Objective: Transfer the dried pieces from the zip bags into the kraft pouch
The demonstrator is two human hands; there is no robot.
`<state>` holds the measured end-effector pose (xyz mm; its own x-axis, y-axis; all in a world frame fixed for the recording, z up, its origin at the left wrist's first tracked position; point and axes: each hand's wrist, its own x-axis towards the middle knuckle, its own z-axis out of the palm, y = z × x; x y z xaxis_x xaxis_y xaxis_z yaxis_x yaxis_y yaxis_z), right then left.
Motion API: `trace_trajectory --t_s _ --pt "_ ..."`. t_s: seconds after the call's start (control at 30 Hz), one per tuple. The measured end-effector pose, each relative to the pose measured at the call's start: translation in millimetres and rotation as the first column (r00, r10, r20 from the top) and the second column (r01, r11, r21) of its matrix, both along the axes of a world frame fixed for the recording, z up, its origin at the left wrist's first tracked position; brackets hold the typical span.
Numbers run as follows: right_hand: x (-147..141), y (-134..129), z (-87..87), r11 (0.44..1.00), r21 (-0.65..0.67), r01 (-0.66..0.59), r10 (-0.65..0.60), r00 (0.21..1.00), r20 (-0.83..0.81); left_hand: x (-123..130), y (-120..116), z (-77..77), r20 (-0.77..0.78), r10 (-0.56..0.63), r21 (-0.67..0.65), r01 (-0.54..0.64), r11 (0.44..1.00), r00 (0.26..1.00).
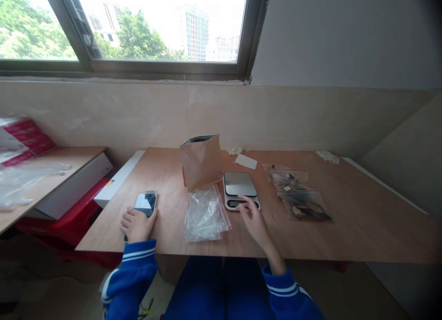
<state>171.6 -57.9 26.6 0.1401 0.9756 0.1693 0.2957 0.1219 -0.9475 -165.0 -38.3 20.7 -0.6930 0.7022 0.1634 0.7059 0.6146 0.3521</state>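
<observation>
My left hand (137,224) is wrapped round the lower part of a smartphone (146,201) at the left of the wooden table, its thumb along the right side. Over the front of a kitchen scale (241,184) is my right hand (253,218), holding nothing, its fingers partly bent and apart near the display. Whether a fingertip touches a button I cannot tell. Nothing lies on the scale's metal plate. Left of the scale, a stack of clear zip bags (206,216) with red edges lies flat. Behind them stands a brown paper pouch (201,163), its top open.
Several filled zip bags (305,205) with dark pieces inside lie to the right. A white card (246,161) and crumpled white scraps (235,151) are near the wall. A side table (83,161) at left holds plastic and a red-and-white box (29,136).
</observation>
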Motion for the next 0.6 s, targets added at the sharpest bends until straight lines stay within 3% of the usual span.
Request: trace_trajectory --t_s 0.17,0.3,0.4,0.47,0.6 --pt "66 6 -9.2 0.962 0.140 0.233 -0.261 0.938 0.229 -9 11 0.4 -0.051 -0.017 -0.043 0.015 0.999 0.999" --pt "130 19 -23.1 0.838 0.395 0.377 -0.539 0.688 0.486 -14 11 6.0 -0.046 -0.059 -0.085 0.055 0.995 0.997" --pt "174 28 -36.6 0.775 0.486 0.403 -0.631 0.531 0.565 -20 4 10.9 -0.019 -0.085 -0.127 0.082 0.989 0.996" --pt "197 32 -45.1 0.789 0.491 0.368 -0.614 0.490 0.619 -24 -2 12.2 -0.013 -0.104 -0.151 0.101 0.983 0.994" --pt "222 42 -49.5 0.878 0.377 0.296 -0.478 0.478 0.737 -29 -16 9.3 -0.013 -0.138 -0.216 0.133 0.967 0.990"
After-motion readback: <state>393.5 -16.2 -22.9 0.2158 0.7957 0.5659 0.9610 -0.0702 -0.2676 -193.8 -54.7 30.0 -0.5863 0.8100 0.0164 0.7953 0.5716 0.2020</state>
